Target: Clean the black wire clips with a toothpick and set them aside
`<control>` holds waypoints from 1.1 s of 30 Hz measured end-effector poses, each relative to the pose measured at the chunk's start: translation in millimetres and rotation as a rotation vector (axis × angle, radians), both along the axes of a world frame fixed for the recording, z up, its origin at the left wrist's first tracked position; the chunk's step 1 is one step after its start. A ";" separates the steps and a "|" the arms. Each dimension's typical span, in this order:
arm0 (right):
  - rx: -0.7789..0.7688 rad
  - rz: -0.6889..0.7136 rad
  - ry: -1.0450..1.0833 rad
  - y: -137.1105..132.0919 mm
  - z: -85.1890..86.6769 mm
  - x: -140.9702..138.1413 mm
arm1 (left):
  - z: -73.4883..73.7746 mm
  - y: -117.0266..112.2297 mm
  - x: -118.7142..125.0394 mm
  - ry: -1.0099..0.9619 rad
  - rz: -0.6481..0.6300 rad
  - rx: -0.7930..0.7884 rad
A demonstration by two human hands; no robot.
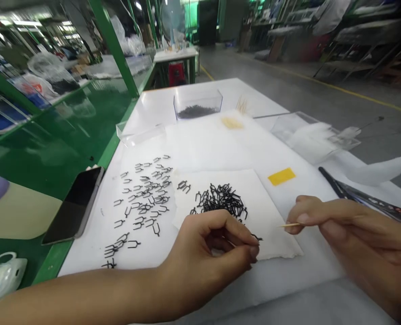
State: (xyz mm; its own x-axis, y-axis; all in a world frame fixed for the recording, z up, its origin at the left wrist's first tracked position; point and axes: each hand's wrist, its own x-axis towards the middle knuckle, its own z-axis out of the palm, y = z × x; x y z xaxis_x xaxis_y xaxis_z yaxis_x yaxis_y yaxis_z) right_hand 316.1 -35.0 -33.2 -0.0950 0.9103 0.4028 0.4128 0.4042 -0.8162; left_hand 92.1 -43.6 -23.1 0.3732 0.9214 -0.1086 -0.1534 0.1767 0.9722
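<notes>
My left hand (214,255) is closed in a pinch over the near edge of a white paper sheet (271,243). A small black forked piece (257,237) sticks out at its thumb and fingertips, the rest hidden by them. To the right, my right hand (342,230) grips a wooden toothpick (290,225), its tip pointing left toward my left hand. On the paper, just beyond my left hand, lies a heap of black forked pieces (225,201). Many more such loose forked pieces (148,194) are spread over the white tabletop (217,149) on the left.
A clear box of tiny dark parts (196,112) stands at the back, with a clear lid (142,134) nearby. A yellow slip (281,176) and black tweezers (335,183) lie on the right. A phone (73,205) rests at the left edge, beside a green frame (117,49).
</notes>
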 end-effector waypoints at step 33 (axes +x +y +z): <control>-0.041 0.140 0.090 9.0 1.7 -4.8 | 1.2 91.4 -149.6 1.226 0.191 0.641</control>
